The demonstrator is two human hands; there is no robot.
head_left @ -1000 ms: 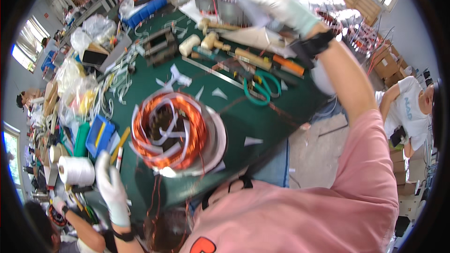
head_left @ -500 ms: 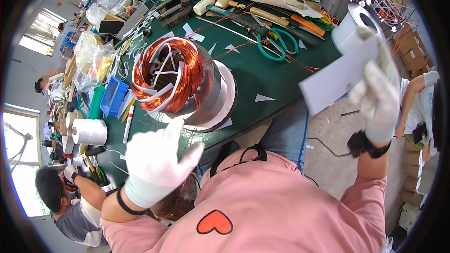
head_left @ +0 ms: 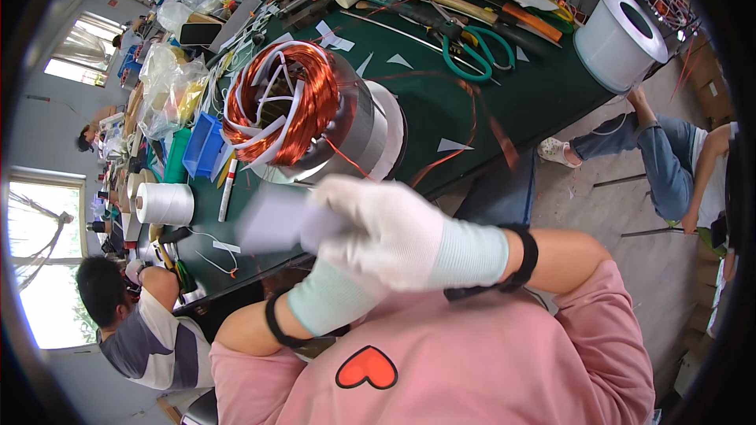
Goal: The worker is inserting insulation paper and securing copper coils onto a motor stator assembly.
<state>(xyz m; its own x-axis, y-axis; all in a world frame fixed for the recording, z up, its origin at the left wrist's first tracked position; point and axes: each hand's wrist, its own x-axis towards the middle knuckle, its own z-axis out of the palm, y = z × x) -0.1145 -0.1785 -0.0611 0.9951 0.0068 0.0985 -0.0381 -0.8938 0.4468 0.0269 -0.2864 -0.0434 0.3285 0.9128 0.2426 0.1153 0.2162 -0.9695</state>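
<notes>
Head view: the white sheet (head_left: 272, 220), blurred, is best handled with a light pinch near its edge, so it stays uncreased, and kept clear of the copper-wound stator (head_left: 315, 110) above it in the frame. The left hand (head_left: 346, 279) lies mostly behind the other, so whether it grips cannot be told; steadying the sheet from below would probably help. The right hand (head_left: 386, 228) is uppermost, its gloved fingers closed on the sheet's right end; loose copper wires (head_left: 502, 144) beyond it could snag. The sheet juts leftward from that hand, touching its fingers.
</notes>
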